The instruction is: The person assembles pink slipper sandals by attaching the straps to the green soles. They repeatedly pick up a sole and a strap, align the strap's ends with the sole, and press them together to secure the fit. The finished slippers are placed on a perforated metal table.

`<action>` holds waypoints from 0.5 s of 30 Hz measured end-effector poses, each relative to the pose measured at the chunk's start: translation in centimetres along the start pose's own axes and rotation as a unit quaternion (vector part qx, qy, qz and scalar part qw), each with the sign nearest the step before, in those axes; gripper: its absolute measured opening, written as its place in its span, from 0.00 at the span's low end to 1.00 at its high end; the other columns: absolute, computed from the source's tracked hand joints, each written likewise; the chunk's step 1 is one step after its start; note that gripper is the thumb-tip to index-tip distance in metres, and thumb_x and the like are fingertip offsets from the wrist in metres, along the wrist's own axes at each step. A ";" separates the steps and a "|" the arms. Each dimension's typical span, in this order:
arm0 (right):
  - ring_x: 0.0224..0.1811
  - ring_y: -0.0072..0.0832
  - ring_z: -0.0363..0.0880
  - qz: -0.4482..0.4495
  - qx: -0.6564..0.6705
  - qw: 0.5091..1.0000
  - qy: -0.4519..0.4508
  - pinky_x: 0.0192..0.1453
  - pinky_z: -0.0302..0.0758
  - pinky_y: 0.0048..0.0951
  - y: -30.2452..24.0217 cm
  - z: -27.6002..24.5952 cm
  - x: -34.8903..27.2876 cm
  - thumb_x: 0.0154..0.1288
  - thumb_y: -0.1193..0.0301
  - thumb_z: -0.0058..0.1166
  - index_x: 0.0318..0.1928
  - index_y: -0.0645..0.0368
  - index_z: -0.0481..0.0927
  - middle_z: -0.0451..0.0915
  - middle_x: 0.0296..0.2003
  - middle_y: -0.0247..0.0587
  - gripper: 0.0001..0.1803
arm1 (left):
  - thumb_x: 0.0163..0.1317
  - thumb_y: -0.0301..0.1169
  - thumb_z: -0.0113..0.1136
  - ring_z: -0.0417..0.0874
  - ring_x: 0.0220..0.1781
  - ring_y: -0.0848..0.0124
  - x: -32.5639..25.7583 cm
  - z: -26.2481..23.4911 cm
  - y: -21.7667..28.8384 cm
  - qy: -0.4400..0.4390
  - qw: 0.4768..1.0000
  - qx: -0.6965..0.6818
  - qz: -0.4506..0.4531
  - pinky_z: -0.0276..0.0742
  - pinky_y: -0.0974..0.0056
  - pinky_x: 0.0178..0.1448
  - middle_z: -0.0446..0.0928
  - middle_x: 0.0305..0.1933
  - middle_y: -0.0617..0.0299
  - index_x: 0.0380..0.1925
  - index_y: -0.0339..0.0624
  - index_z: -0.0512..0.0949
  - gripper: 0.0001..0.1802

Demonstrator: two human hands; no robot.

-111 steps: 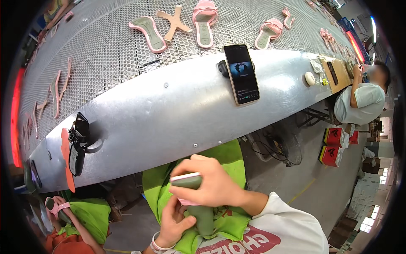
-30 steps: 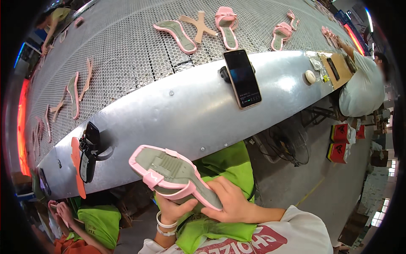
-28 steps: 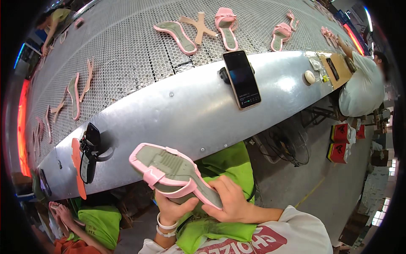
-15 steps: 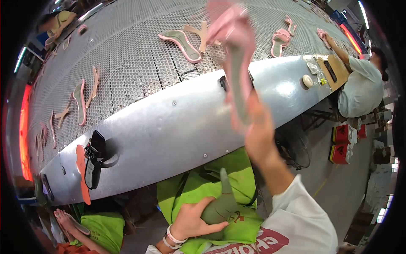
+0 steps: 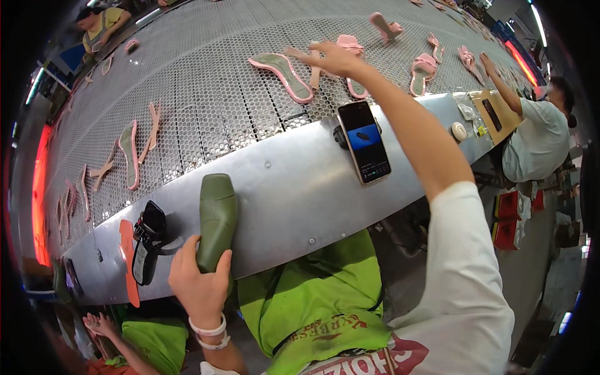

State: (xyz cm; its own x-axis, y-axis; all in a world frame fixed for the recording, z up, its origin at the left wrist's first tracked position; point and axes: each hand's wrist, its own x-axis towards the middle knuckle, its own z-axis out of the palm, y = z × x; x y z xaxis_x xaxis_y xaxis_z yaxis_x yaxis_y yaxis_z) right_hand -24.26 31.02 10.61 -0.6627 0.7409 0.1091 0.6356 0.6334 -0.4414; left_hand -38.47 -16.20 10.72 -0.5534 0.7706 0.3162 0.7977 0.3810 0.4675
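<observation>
Right hand at the beige strap, left hand around the shoe last

Head view: the left hand [image 5: 200,278] is wrapped around the lower part of a green shoe last [image 5: 217,215], which points away over the metal ledge [image 5: 287,212]. The right hand [image 5: 340,59] reaches over the mesh conveyor [image 5: 206,106], fingers mostly extended at a beige cross-shaped strap [image 5: 315,76]; whether they grip it, I cannot tell. Handling it well probably means pinching one strap arm, clear of the neighbouring pink-edged insole [image 5: 289,75], while the left grip steadies the last.

Counted: one last in hand, one smartphone [image 5: 365,147], one black sandal [image 5: 147,247], one orange sole-shaped piece [image 5: 129,262], at least five pink sandals [image 5: 423,67] on the conveyor's right; farther pieces are too small to count.
</observation>
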 end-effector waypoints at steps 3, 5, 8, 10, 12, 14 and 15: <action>0.67 0.46 0.65 0.078 -0.064 0.994 -0.051 0.69 0.64 0.40 1.4 3.6 1.6 0.45 0.25 0.50 0.60 0.62 0.74 0.68 0.63 0.55 0.56 | 0.41 0.30 0.73 0.76 0.35 0.55 1.1 1.7 0.9 -0.012 0.999 -0.051 -0.013 0.71 0.57 0.40 0.74 0.34 0.51 0.41 0.36 0.77 0.25; 0.62 0.45 0.71 0.119 -0.111 0.982 -0.096 0.64 0.69 0.40 0.2 5.3 2.5 0.41 0.29 0.57 0.57 0.63 0.76 0.73 0.58 0.55 0.54 | 0.41 0.30 0.73 0.75 0.35 0.54 1.2 1.7 0.9 -0.018 0.996 -0.079 -0.032 0.71 0.56 0.40 0.72 0.33 0.52 0.41 0.36 0.76 0.25; 0.50 0.44 0.80 0.118 -0.141 0.972 -0.144 0.54 0.77 0.37 -3.9 5.8 3.2 0.38 0.40 0.67 0.50 0.65 0.80 0.80 0.47 0.54 0.45 | 0.41 0.29 0.73 0.75 0.35 0.57 1.0 1.1 0.4 -0.009 0.996 -0.084 -0.037 0.71 0.57 0.39 0.72 0.33 0.54 0.41 0.35 0.76 0.24; 0.40 0.44 0.84 0.100 -0.143 0.982 -0.077 0.45 0.80 0.34 -5.9 4.3 2.4 0.36 0.48 0.70 0.43 0.67 0.82 0.83 0.38 0.54 0.38 | 0.41 0.28 0.73 0.75 0.35 0.60 1.1 1.0 0.2 -0.006 0.995 -0.091 -0.037 0.71 0.59 0.40 0.73 0.33 0.55 0.41 0.35 0.76 0.25; 0.39 0.40 0.84 0.083 -0.147 0.985 -0.038 0.44 0.79 0.34 -6.9 3.1 1.8 0.34 0.56 0.69 0.37 0.65 0.84 0.84 0.35 0.52 0.30 | 0.42 0.28 0.73 0.75 0.35 0.60 1.4 1.2 0.0 0.001 0.996 -0.087 -0.030 0.71 0.60 0.40 0.73 0.34 0.55 0.41 0.34 0.76 0.24; 0.37 0.36 0.83 0.052 -0.066 0.996 -0.034 0.42 0.78 0.32 -8.9 1.6 0.7 0.38 0.58 0.67 0.37 0.65 0.84 0.83 0.33 0.51 0.27 | 0.42 0.28 0.73 0.76 0.35 0.60 1.7 1.5 -0.3 0.018 0.997 -0.079 -0.013 0.71 0.60 0.41 0.74 0.35 0.55 0.40 0.34 0.76 0.24; 0.36 0.34 0.83 0.035 -0.006 0.999 -0.039 0.41 0.77 0.30 -10.0 0.2 -0.3 0.40 0.59 0.65 0.37 0.66 0.84 0.83 0.32 0.50 0.25 | 0.42 0.28 0.73 0.76 0.36 0.60 1.9 1.7 -0.3 0.032 0.996 -0.080 0.003 0.72 0.60 0.41 0.75 0.35 0.54 0.40 0.34 0.76 0.23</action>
State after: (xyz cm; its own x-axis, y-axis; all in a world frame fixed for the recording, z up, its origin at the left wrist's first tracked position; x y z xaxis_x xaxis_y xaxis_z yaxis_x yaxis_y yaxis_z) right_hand -30.50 24.46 14.84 -0.6449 0.7642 0.0074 0.6859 0.5830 -0.4354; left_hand -39.38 -13.99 9.74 -0.5669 0.7366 0.3688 0.7553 0.2861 0.5896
